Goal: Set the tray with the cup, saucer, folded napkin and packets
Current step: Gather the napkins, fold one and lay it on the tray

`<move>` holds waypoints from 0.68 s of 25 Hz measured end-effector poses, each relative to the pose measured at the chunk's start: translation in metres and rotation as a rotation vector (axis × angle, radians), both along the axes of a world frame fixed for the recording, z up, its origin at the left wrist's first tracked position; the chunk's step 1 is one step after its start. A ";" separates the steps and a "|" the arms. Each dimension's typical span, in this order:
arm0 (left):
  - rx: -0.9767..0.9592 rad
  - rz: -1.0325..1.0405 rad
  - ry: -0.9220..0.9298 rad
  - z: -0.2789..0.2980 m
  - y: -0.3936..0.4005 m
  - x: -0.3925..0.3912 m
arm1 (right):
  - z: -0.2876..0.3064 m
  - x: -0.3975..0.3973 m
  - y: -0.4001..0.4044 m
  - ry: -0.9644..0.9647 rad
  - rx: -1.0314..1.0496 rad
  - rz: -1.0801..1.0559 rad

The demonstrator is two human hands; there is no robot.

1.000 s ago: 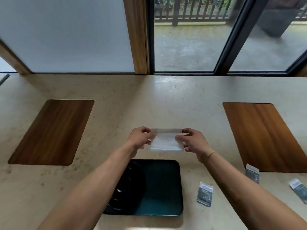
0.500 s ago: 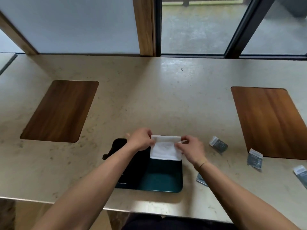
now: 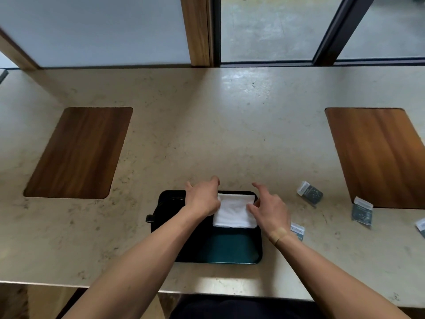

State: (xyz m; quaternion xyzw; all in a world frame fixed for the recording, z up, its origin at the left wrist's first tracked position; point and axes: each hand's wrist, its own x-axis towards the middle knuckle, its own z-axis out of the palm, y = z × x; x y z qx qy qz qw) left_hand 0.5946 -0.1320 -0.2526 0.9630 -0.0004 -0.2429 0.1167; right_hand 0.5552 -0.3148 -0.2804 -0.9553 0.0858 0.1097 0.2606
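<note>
A dark teal tray (image 3: 230,249) sits at the near edge of the counter. A folded white napkin (image 3: 234,211) lies flat on its far right part. My left hand (image 3: 202,199) rests palm down over the napkin's left edge, fingers stretched out. My right hand (image 3: 269,210) hovers at the napkin's right edge with fingers spread, the tips just touching it. A black cup and saucer (image 3: 161,210) stand on the tray's left half, mostly hidden by my left arm. Several grey packets lie on the counter to the right: one (image 3: 310,194), another (image 3: 362,211), a third (image 3: 297,231) beside my right wrist.
Two wooden inlays are set in the stone counter, one at the left (image 3: 78,153) and one at the right (image 3: 377,157). A further packet (image 3: 422,226) shows at the right frame edge. Windows run behind the counter.
Both hands brought the napkin down from the air onto the tray's far right part. My fingers have loosened from pinching its corners. The view has tilted down.
</note>
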 end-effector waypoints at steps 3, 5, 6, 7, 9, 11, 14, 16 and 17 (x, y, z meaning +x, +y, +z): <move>0.040 -0.034 0.001 -0.002 -0.002 0.000 | -0.003 0.001 0.000 -0.050 -0.024 0.029; 0.039 -0.027 0.005 -0.003 -0.002 0.001 | -0.004 0.003 0.000 -0.069 -0.053 0.047; 0.033 -0.019 0.005 -0.004 -0.002 0.001 | -0.005 0.003 0.001 -0.075 -0.064 0.055; 0.028 -0.013 0.005 -0.004 -0.002 0.002 | -0.005 0.004 0.001 -0.078 -0.072 0.061; 0.020 -0.003 0.010 -0.005 -0.003 0.005 | -0.006 0.004 0.001 -0.081 -0.087 0.073; 0.013 0.004 0.020 -0.006 -0.003 0.006 | -0.007 0.004 0.000 -0.089 -0.101 0.083; 0.021 -0.010 0.029 -0.007 -0.002 0.008 | -0.008 0.005 0.000 -0.093 -0.107 0.080; 0.032 -0.020 0.030 -0.008 -0.002 0.008 | -0.008 0.005 0.000 -0.085 -0.109 0.082; 0.035 -0.022 0.035 -0.008 -0.001 0.009 | -0.008 0.006 0.000 -0.083 -0.112 0.085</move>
